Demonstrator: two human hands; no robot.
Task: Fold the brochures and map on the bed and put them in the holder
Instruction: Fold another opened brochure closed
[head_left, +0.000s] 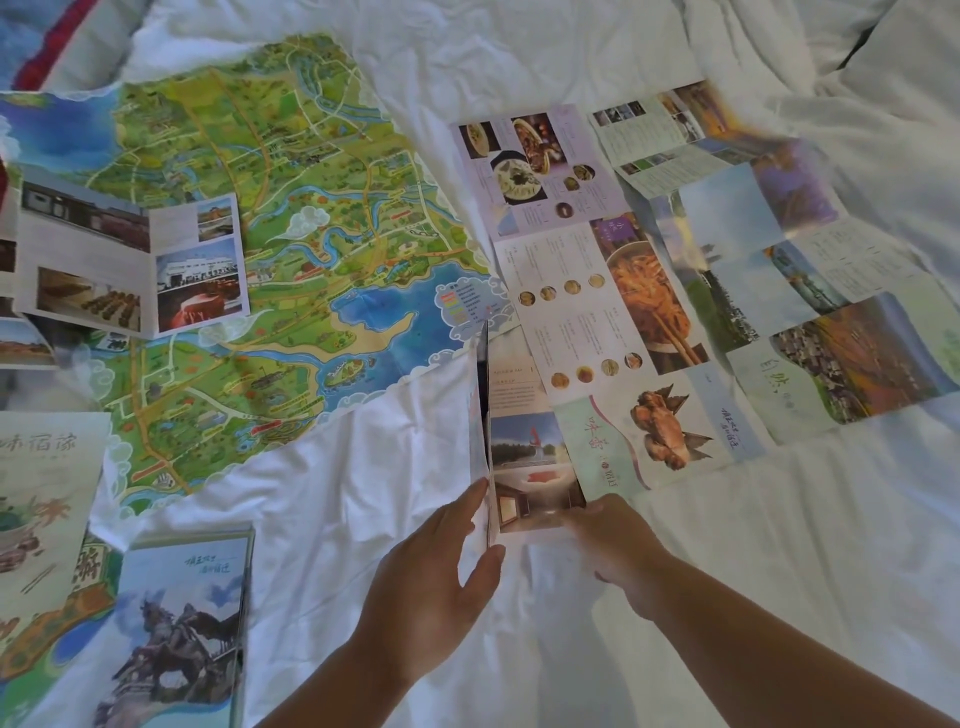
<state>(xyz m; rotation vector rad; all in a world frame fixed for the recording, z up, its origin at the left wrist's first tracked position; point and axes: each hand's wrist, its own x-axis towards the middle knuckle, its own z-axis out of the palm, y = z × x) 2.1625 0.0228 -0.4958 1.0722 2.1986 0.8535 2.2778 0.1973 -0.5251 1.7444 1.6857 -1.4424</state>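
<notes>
**Now: both hands on a half-folded brochure at mid-bed**

The half-folded brochure (530, 457) lies on the white bed (363, 493) directly ahead of the two hands, with its near end between them. Its left panel stands up almost on edge. Its right panel lies flat and shows photographs.

The left hand (441, 561) is spread, its fingers straight against the outer face of the raised panel and its thumb at that panel's near edge. The right hand (618, 545) rests palm down at the near right corner of the flat panel. Its thumb touches the paper, but the other fingers are tucked under the hand, so I cannot tell whether it pinches the edge or only presses it.

The map (260, 234) is spread open to the upper left, beyond the left hand, and its lower right corner lies just beside the top of the raised panel. A photo brochure (130, 260) lies unfolded on the map's left part.

To the right, the food brochure (587, 280) lies unfolded, its near left corner touching the flat panel. The scenery brochure (779, 270) lies farther right, also unfolded. At the near left, a statue-cover brochure (182, 623) lies folded, apart from the left hand.
</notes>
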